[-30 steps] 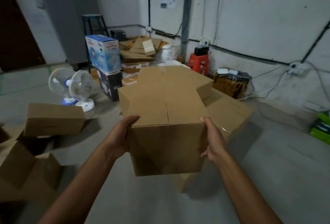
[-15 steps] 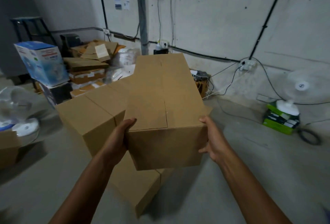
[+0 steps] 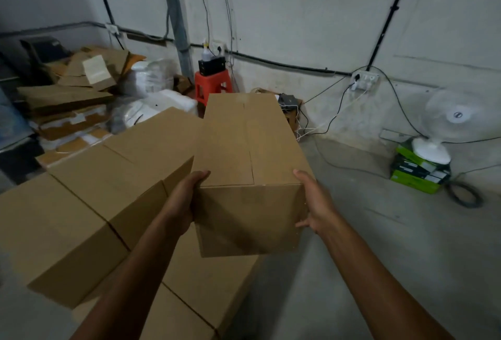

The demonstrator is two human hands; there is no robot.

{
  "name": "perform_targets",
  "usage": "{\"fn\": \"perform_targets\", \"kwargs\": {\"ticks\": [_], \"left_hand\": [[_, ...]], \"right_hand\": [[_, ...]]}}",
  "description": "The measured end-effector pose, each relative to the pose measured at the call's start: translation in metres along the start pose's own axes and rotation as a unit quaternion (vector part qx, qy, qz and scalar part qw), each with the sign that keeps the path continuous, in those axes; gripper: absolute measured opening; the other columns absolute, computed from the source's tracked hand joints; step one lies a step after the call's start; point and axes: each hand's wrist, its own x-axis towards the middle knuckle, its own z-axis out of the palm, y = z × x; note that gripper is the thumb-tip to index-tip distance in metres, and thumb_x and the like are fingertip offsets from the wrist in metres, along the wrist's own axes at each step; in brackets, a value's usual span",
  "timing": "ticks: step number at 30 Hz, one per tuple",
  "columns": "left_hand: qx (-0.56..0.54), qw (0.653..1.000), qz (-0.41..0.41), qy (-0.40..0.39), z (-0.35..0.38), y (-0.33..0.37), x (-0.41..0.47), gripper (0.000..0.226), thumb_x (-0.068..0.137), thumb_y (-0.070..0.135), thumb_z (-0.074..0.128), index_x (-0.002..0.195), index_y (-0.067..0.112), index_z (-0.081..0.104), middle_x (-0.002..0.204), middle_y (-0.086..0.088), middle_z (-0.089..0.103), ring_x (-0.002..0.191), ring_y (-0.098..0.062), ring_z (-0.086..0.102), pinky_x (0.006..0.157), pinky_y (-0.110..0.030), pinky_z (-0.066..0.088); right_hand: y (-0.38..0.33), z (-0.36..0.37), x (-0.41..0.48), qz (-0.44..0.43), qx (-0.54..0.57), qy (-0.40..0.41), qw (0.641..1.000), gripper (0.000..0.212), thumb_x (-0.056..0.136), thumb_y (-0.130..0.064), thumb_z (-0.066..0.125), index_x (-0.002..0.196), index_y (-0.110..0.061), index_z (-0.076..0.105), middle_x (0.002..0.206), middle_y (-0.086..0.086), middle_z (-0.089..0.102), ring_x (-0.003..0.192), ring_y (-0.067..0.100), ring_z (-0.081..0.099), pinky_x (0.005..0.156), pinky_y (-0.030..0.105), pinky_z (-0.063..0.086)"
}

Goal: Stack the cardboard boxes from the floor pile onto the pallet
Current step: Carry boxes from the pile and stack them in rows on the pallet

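Holding the box (image 3: 244,149) mid-air, long axis pointing far. Left hand (image 3: 184,201) and right hand (image 3: 314,204) have fingers (image 3: 199,177) wrapped round its near corners. The stacked boxes (image 3: 108,177) sit just left and lower, so I'd guess it goes left.

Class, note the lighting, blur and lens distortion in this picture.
Head view: dim, even light; the box is shaded on its near face; the stack at lower left looks soft; the wall cable bows from wide-angle distortion; the fan looks pale, hazy.
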Motion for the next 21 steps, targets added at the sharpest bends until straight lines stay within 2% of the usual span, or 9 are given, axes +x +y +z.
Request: {"fn": "perform_targets", "kwargs": {"ticks": [3,7,10,11,15,18,21], "left_hand": [[0.022,1.0,-0.008,0.002,0.031,0.013,0.059,0.025,0.094,0.043,0.058,0.108,0.027,0.071,0.113,-0.001,0.063,0.104,-0.024,0.057,0.086,-0.041,0.045],[0.034,0.998,-0.042,-0.014,0.079,0.019,0.12,0.03,0.09,0.046,0.062,0.109,0.024,0.071,0.114,-0.012,0.067,0.108,-0.034,0.06,0.092,-0.047,0.048],[0.053,0.996,-0.067,-0.011,0.115,0.016,0.166,0.033,0.091,0.049,0.061,0.112,0.026,0.067,0.119,-0.012,0.061,0.115,-0.035,0.055,0.099,-0.048,0.044],[0.053,0.996,-0.072,-0.01,0.129,0.015,0.18,0.034,0.091,0.049,0.06,0.114,0.026,0.065,0.12,-0.011,0.06,0.115,-0.034,0.054,0.098,-0.048,0.044],[0.048,0.996,-0.08,0.012,0.193,0.008,0.24,0.038,0.091,0.05,0.06,0.117,0.022,0.063,0.106,-0.006,0.057,0.102,-0.026,0.052,0.081,-0.04,0.04],[0.036,0.995,-0.078,0.05,0.249,0.005,0.276,0.043,0.087,0.055,0.061,0.115,0.022,0.066,0.106,-0.007,0.061,0.103,-0.027,0.055,0.084,-0.043,0.04],[0.023,0.993,-0.083,0.08,0.302,0.01,0.304,0.039,0.09,0.054,0.059,0.114,0.024,0.064,0.113,-0.01,0.062,0.108,-0.029,0.056,0.09,-0.045,0.042]], "right_hand": [[-0.029,-0.003,0.052,0.015,-0.008,0.012,1.0,0.062,0.088,-0.057,0.064,0.143,-0.035,0.046,0.141,0.0,0.052,0.118,0.03,0.049,0.1,0.075,0.036],[-0.062,-0.022,0.12,0.05,-0.022,0.03,0.998,0.063,0.092,-0.055,0.062,0.148,-0.032,0.043,0.147,0.002,0.044,0.137,0.035,0.04,0.103,0.074,0.034],[-0.087,-0.04,0.178,0.077,-0.035,0.031,0.996,0.066,0.092,-0.056,0.061,0.15,-0.031,0.04,0.154,0.005,0.04,0.141,0.037,0.037,0.106,0.073,0.032],[-0.095,-0.046,0.2,0.086,-0.04,0.028,0.995,0.068,0.091,-0.056,0.061,0.15,-0.031,0.039,0.155,0.006,0.039,0.141,0.038,0.037,0.106,0.073,0.031],[-0.129,-0.073,0.293,0.1,-0.062,0.005,0.993,0.072,0.089,-0.059,0.061,0.151,-0.033,0.037,0.155,0.008,0.039,0.14,0.041,0.037,0.105,0.074,0.031],[-0.162,-0.099,0.355,0.099,-0.085,-0.017,0.991,0.065,0.091,-0.057,0.06,0.148,-0.032,0.04,0.154,0.008,0.04,0.139,0.041,0.039,0.104,0.073,0.03],[-0.2,-0.122,0.409,0.107,-0.106,-0.035,0.988,0.053,0.089,-0.057,0.062,0.134,-0.033,0.05,0.145,0.008,0.05,0.13,0.041,0.047,0.101,0.075,0.033]]}}
